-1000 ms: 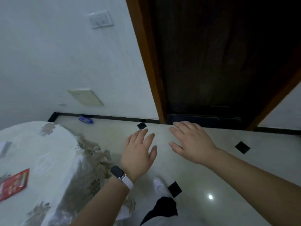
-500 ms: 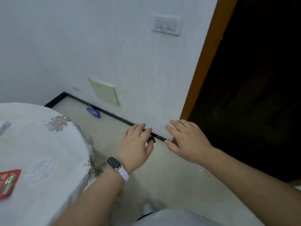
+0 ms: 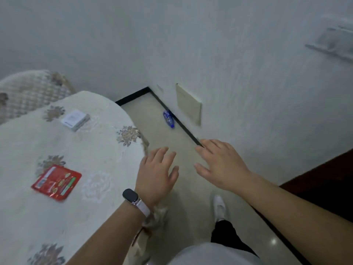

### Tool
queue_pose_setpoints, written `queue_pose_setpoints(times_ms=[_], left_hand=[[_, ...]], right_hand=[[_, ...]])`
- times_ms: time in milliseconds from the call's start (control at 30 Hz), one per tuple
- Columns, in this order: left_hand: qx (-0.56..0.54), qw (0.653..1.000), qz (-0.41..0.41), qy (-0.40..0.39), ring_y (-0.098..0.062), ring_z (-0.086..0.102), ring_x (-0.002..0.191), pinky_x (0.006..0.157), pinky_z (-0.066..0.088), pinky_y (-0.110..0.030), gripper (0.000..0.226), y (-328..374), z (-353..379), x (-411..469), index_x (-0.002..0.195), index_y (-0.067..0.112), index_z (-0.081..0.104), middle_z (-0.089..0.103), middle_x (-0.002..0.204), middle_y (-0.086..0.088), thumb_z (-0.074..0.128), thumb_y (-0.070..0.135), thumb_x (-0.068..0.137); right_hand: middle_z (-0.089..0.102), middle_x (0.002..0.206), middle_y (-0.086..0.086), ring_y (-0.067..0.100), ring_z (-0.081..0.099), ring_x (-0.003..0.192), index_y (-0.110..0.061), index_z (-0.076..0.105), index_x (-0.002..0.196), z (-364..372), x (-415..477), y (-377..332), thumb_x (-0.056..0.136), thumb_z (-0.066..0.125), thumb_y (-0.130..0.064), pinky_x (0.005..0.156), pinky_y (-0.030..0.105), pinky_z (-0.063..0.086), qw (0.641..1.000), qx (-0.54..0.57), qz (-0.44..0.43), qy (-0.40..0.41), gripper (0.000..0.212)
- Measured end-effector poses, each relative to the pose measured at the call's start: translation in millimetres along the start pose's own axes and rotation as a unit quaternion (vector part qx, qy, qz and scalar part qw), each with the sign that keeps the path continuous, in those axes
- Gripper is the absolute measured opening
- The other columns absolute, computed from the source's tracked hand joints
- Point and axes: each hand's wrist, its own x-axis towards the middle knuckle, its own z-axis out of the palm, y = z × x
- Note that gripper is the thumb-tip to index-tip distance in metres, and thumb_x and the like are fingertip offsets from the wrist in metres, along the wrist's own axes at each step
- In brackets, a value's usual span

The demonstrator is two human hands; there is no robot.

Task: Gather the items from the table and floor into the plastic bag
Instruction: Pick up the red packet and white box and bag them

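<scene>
A red food packet [image 3: 56, 182] lies flat on the round table [image 3: 99, 161] at the left. A small white box [image 3: 75, 120] sits farther back on the same tablecloth. On the floor by the wall's black skirting lies a small blue wrapped item [image 3: 168, 119]. My left hand [image 3: 156, 175], with a watch on its wrist, hovers past the table's right edge with fingers spread and nothing in it. My right hand [image 3: 219, 165] hovers beside it over the floor, also spread and holding nothing. No plastic bag is in view.
A chair with a checked cover [image 3: 28, 92] stands behind the table. A cream wall plate [image 3: 188, 103] sits low on the white wall. A dark wooden door [image 3: 324, 184] is at the right. My white shoe [image 3: 219, 207] is on the pale floor.
The view has swung left and down: the door slid off to the right, and the table with the red packet and white box came into view. Both hands stay spread and hold nothing.
</scene>
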Motion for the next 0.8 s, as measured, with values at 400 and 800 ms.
queue_pose_setpoints(times_ms=[400, 800], left_hand=[[0.078, 0.976, -0.202, 0.028, -0.031, 0.054, 0.120, 0.096, 0.046, -0.046, 0.038, -17.8, -1.5, 111.3, 0.121, 0.021, 0.060, 0.060, 0.129, -0.007, 0.055, 0.038, 0.087], [0.143, 0.894, -0.423, 0.032, -0.033, 0.057, 0.119, 0.097, 0.045, -0.048, 0.043, -91.6, -12.2, 67.7, 0.122, 0.018, 0.064, 0.062, 0.130, -0.010, 0.050, 0.039, 0.088]], right_hand=[[0.058, 0.132, 0.009, 0.030, 0.055, 0.117, -0.015, 0.058, 0.127, 4.0, 198.4, 75.5, 0.089, 0.038, -0.052, 0.093, 0.044, 0.046, 0.976, 0.067, -0.203, -0.040, 0.057], [0.060, 0.131, 0.005, 0.027, 0.057, 0.116, -0.018, 0.061, 0.128, 42.0, 313.9, -17.3, 0.088, 0.041, -0.053, 0.095, 0.042, 0.045, 0.911, 0.075, -0.399, -0.075, 0.057]])
